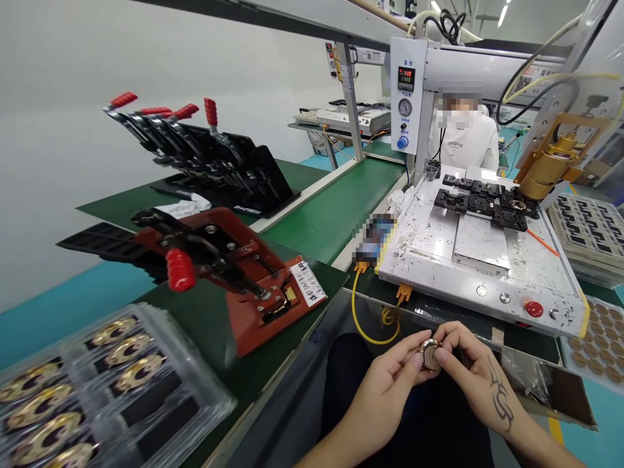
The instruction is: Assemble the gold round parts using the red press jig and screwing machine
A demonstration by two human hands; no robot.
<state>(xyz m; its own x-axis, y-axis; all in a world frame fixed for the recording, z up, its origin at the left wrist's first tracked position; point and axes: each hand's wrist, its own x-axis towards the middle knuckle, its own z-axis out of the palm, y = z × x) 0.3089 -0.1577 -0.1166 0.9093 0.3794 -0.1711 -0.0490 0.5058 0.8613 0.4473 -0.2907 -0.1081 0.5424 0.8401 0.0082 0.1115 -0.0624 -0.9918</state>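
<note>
My left hand (387,383) and my right hand (470,374) meet low in the middle of the view, in front of my lap. Together they pinch a small round metal part (429,355) with a pale disc face. Fingers of both hands are closed around its rim. The hands sit just below the front edge of a white dispensing machine base (468,286).
A red toggle-clamp jig (234,273) lies on the green bench to the left. A clear tray of gold parts (97,383) is at lower left. Black clamp jigs (214,162) stand behind. A tray of round discs (597,341) is at right. A person in white (465,140) sits beyond the machine.
</note>
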